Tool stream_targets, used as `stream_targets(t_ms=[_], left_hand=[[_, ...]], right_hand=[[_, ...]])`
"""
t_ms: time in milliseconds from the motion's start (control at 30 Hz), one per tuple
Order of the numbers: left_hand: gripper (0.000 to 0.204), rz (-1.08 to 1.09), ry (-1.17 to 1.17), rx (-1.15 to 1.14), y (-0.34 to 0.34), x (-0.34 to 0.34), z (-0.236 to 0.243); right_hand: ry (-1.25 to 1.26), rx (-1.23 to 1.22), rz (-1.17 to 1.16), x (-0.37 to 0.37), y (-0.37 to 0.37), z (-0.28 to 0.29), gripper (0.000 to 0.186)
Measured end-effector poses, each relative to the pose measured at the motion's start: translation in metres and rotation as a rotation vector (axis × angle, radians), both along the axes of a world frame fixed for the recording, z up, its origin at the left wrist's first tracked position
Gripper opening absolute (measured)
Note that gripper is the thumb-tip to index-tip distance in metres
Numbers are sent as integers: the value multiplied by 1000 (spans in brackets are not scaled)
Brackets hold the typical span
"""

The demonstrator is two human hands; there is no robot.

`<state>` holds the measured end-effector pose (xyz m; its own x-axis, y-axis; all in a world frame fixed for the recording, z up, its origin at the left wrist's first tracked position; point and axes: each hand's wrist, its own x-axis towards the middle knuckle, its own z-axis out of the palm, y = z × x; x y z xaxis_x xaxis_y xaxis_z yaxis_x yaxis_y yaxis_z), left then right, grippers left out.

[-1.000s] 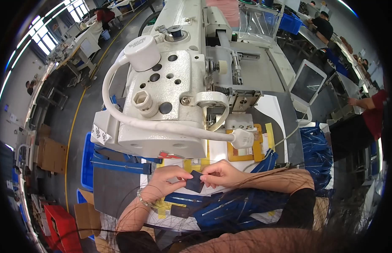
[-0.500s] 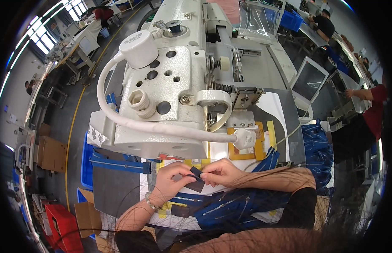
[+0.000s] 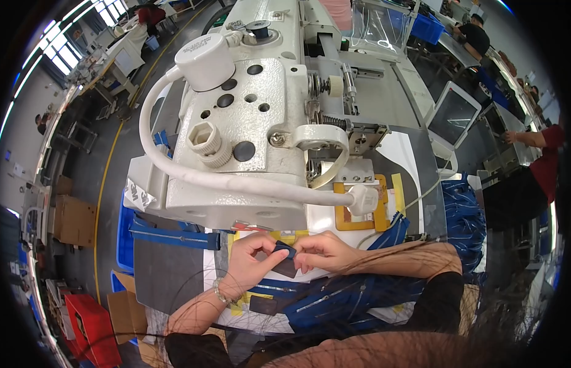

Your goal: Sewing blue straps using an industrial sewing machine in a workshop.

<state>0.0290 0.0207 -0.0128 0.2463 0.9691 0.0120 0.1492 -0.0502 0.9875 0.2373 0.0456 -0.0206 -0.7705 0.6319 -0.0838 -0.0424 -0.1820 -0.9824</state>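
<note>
A small dark navy patch (image 3: pixel 285 265), its upper part folded over, is held between my hands in front of the white sewing machine (image 3: pixel 233 205). My left hand (image 3: pixel 251 264) grips it from the left, thumb pressed on the folded part. My right hand (image 3: pixel 322 254) has its curled fingers closed on its right side. Below them lie blue zipper strips (image 3: pixel 322 303) and another dark patch (image 3: pixel 262 305) on white and yellow sheets. Behind my right hand is a yellow frame (image 3: pixel 343 218) under the machine's head.
A blue zipper strip (image 3: pixel 169 236) lies at left, a pile of them (image 3: pixel 460 214) at right. Beside the machine stands a screen (image 3: pixel 451 119). Boxes (image 3: pixel 73 224) and a red crate (image 3: pixel 95 331) sit lower left. Co-workers (image 3: pixel 537 159) work around the edges.
The patch, flatter a second ago, now has its top folded over, and my left thumb has moved up onto the fold. My head view has shifted slightly.
</note>
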Motion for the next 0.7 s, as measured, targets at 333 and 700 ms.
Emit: stream_targets(t_ms=[333, 700], left_hand=[[13, -8, -6, -6, 1, 3, 8], [16, -35, 113, -61, 0, 8, 19]], right_hand=[[-109, 136, 9, 0, 1, 3, 19], [-79, 73, -21, 0, 0, 0, 17]])
